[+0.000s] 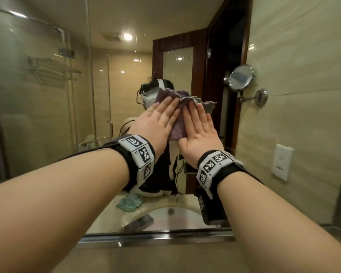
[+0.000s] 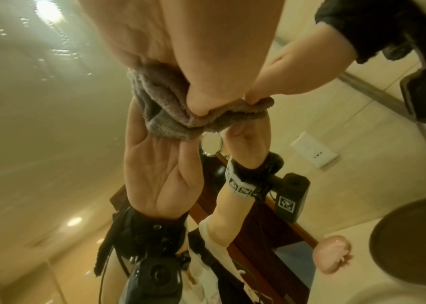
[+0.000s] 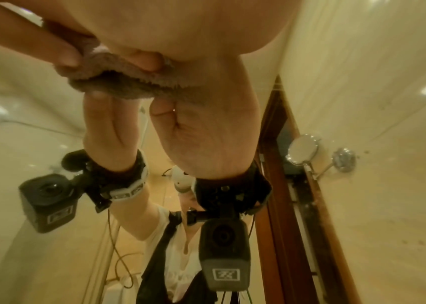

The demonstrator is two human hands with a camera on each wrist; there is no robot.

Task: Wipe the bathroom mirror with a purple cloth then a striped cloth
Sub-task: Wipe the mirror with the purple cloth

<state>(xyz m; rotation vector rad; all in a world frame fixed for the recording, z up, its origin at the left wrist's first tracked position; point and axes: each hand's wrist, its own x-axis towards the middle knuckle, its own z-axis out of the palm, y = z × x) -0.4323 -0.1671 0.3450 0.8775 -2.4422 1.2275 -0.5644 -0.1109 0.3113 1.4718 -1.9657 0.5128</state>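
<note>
The purple cloth is spread on the bathroom mirror at about head height. My left hand and right hand lie flat on it side by side, fingers straight, pressing it to the glass. The cloth's top edge is rumpled above the fingertips. From the left wrist view, the cloth bunches under my left hand, with the reflected palms below. The right wrist view shows the cloth under my right hand. A teal striped cloth appears in the reflection, lying on the counter beside the sink.
A round magnifying mirror on a swing arm juts from the tiled wall just right of the mirror's edge. A white wall socket sits lower on that wall. The mirror's chrome bottom rail runs below my wrists.
</note>
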